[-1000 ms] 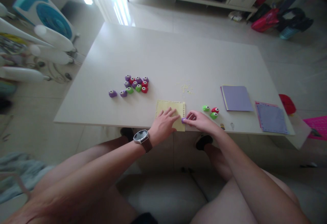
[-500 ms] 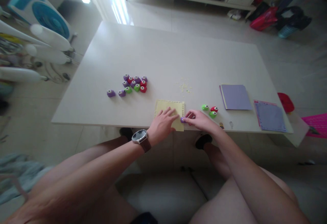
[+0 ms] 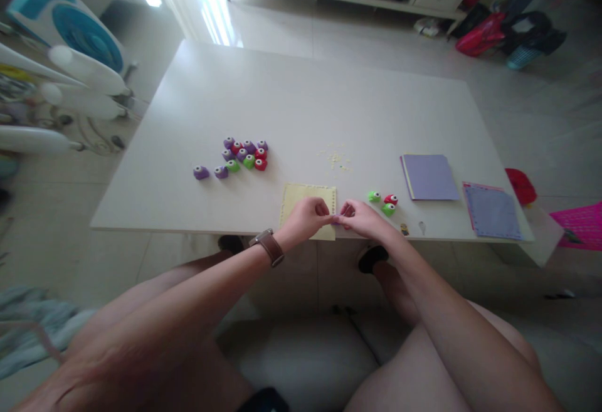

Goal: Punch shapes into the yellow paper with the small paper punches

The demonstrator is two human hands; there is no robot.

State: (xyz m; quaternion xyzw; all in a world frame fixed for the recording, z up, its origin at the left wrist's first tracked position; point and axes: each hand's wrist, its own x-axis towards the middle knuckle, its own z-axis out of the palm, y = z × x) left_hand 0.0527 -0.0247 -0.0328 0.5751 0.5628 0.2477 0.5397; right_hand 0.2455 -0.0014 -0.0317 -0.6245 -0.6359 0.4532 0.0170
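Note:
A yellow paper sheet (image 3: 301, 197) with punched holes along its top and right edges lies at the near edge of the white table (image 3: 305, 98). My left hand (image 3: 305, 217) rests on it, fingers curled and pinching at its right edge. My right hand (image 3: 360, 217) meets it there, fingertips closed on a small purple punch that is almost hidden between the two hands. Three small punches, two green and one red (image 3: 383, 202), sit just right of my right hand.
A cluster of purple, red and green punches (image 3: 244, 153) lies left of centre, with two purple ones (image 3: 201, 172) apart. Yellow paper bits (image 3: 336, 160) are scattered behind the sheet. A purple paper stack (image 3: 429, 176) and a punched sheet (image 3: 491, 211) lie right. A fan (image 3: 70, 29) stands far left.
My left hand went from lying flat on the yellow sheet to curled, its fingers drawn to the right edge against my right hand. The purple punch is now covered by fingers.

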